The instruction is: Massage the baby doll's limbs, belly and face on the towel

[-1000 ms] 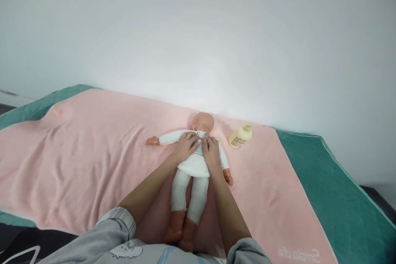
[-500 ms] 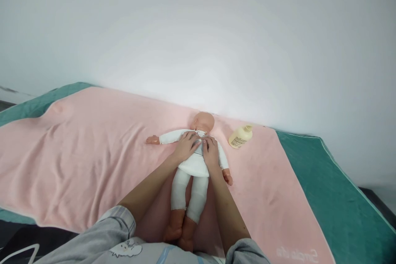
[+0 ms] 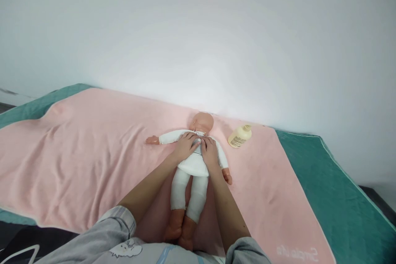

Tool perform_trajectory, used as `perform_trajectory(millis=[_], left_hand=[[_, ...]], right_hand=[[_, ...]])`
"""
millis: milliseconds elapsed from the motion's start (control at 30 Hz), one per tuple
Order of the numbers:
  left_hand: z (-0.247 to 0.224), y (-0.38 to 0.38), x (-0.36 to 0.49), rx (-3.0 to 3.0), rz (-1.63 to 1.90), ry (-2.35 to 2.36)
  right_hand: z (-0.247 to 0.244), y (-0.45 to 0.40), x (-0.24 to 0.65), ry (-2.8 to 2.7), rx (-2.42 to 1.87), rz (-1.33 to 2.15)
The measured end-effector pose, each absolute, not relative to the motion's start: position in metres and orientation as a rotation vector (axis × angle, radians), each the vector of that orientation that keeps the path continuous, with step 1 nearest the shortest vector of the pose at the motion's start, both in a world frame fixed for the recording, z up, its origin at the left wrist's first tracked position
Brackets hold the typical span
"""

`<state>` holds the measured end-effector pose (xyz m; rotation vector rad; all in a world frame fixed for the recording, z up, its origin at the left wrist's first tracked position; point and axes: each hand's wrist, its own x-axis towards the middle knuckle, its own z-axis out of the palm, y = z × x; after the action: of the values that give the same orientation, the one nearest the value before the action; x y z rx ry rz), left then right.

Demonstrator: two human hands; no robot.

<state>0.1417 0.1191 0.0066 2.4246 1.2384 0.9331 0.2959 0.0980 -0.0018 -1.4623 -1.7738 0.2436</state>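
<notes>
Doll [image 3: 193,168], one, dressed in white: we see it laid out on pink blanket [image 3: 89,152], head toward wall [image 3: 198,41]. Our left hand [image 3: 185,147]: spread flat on doll's upper body. Our right hand [image 3: 210,151]: likewise, just beside left. Cream bottle [image 3: 239,136]: near doll, same blanket.

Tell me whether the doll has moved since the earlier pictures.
No: against the pink blanket, the doll lies in the same place, left of the bottle, with no visible shift either way.
</notes>
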Motion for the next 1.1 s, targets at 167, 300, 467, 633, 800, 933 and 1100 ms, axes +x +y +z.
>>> perform_trajectory(millis=[167, 300, 467, 633, 800, 933, 1100], left_hand=[[0.004, 0.118, 0.142, 2.432, 0.951, 1.254], [0.0, 0.118, 0.142, 2.434, 0.958, 1.258], [0.001, 0.119, 0.14, 2.39, 0.984, 1.195], [0.007, 0.103, 0.13, 2.31, 1.129, 1.083], [0.003, 0.061, 0.109, 2.231, 1.288, 0.999], [-0.008, 0.029, 0.097, 2.214, 1.347, 0.903], [-0.013, 0.011, 0.093, 2.173, 1.296, 0.883]], right_hand=[[-0.003, 0.096, 0.296, -1.777, -1.47, 0.22], [-0.005, 0.096, 0.296, -1.808, -1.485, 0.189], [-0.001, 0.095, 0.295, -1.79, -1.48, 0.186], [0.005, 0.068, 0.296, -1.675, -1.437, 0.161], [-0.004, 0.013, 0.301, -1.606, -1.373, 0.115], [-0.017, -0.021, 0.302, -1.713, -1.281, 0.092], [-0.021, -0.031, 0.299, -1.806, -1.196, 0.037]])
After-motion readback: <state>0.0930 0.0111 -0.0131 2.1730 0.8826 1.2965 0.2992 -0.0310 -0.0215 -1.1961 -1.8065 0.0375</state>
